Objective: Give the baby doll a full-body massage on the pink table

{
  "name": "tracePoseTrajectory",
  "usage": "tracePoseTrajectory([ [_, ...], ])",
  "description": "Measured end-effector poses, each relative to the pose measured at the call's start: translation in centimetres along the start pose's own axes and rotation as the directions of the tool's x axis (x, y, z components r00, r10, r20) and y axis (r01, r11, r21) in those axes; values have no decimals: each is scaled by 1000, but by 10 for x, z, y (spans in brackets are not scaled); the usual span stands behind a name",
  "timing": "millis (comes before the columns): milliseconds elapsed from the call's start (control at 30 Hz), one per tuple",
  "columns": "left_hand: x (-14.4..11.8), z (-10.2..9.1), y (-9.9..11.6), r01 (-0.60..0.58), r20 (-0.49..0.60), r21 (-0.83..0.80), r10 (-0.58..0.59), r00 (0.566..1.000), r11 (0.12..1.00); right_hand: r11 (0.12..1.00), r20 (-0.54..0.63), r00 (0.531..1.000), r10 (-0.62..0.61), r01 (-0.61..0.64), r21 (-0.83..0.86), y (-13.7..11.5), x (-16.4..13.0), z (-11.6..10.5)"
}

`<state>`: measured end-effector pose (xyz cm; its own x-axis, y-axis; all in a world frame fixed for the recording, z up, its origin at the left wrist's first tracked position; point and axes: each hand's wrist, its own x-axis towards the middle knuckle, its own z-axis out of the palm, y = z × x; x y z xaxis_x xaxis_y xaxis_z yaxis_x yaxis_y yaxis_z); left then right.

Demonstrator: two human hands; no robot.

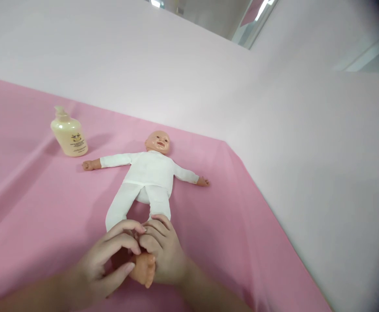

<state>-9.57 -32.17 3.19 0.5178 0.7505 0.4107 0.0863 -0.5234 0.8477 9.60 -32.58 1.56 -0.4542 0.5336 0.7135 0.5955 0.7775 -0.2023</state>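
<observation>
Doll [148,173] lay face-up on pink cloth [228,242] | we pinched its foot [143,268] between left hand [93,266] thumb and fingertips; our right hand [168,255] clasped it alongside, fingers curled | pump bottle [68,136] stood near one outstretched arm

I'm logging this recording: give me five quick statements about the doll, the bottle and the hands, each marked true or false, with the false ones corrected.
1. The doll lies face up on the pink cloth. True.
2. The pump bottle stands by the doll's feet. False: it stands near one outstretched arm, at the picture's left.
3. The left hand and right hand are both at the doll's foot. True.
4. The doll's head wears a hat. False: it is bare.
5. The doll's arms are spread outward. True.
</observation>
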Motion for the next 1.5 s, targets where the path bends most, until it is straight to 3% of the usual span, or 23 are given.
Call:
tracePoseTrajectory([
  [200, -1, 0, -7, -30, 66, 13, 29, 997, 999, 998, -9, 1000, -24, 25, 50, 2, 1, 0],
  [367, -4, 0, -10, 66, 138, 5, -66, 988, 998, 1000, 88, 996, -29, 28, 4, 5, -2, 4],
  [567, -4, 3, -7, 110, 123, -37, -105, 987, 993, 998, -1, 999, -54, 54, 40, 3, 1, 4],
  [700, -2, 2, -6, 92, 123, -31, -88, 988, 995, 996, -19, 998, -68, 68, 53, 3, 0, 4],
  [867, 1, -2, -4, 52, 150, -28, -48, 988, 998, 996, 86, 993, -80, 75, 53, 3, -3, 4],
  [1000, 1, -1, -5, 1, 125, -49, 5, 992, 999, 991, 77, 992, -99, 91, 101, 0, -2, 3],
  [1233, -2, -1, -8, 96, 160, -5, -93, 983, 995, 988, 262, 956, -132, 106, 112, -2, -6, 8],
  [1333, 0, -1, -6, 114, 208, 21, -116, 971, 993, 987, 387, 909, -155, 122, 109, -4, -5, 5],
  [1500, 1, 4, -2, 145, 111, 33, -148, 983, 989, 988, 501, 853, -147, 108, 107, -7, 1, -2],
])
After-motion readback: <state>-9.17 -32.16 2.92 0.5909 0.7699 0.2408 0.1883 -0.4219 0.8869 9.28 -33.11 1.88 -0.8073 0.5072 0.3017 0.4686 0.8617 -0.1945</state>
